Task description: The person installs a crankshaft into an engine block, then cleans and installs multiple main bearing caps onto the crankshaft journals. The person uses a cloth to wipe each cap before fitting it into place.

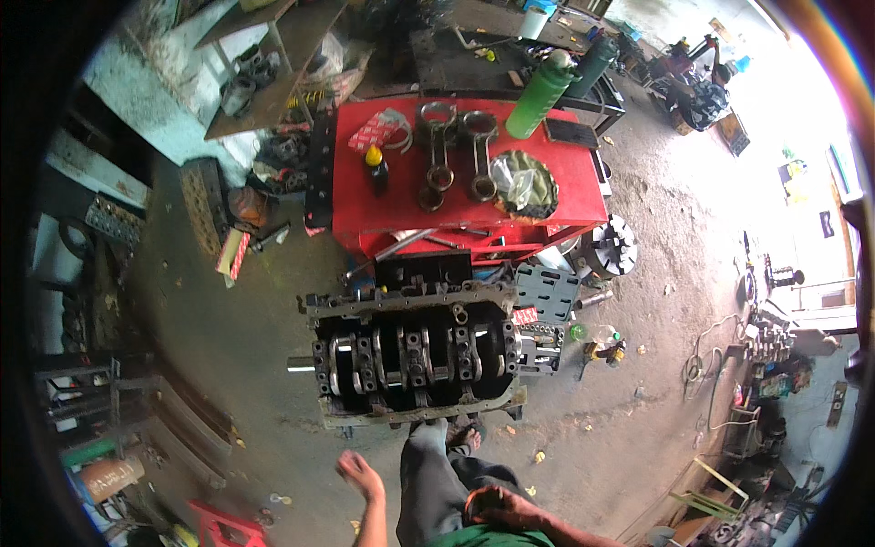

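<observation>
An engine block (415,357) lies in front of me with its crankshaft (392,360) and bearing caps facing up. My left hand (360,474) is off the block's near left corner, slightly blurred. Its fingers look curled in, and I see nothing in them. Close to my waist, my right hand (515,510) is closed around a dark, round thing with an orange rim (476,501); its kind is unclear. Beyond the block, a red tool cart (365,205) bears two connecting rods (441,150), a green bottle (538,96) and a small yellow-capped bottle (376,170).
An open socket set case (545,290) lies right of the block, with a clear plastic bottle (603,335) beside it. A slotted round metal part (614,246) sits by the cart. Metal racks (137,410) stand at left; a cable (697,360) trails on the right floor.
</observation>
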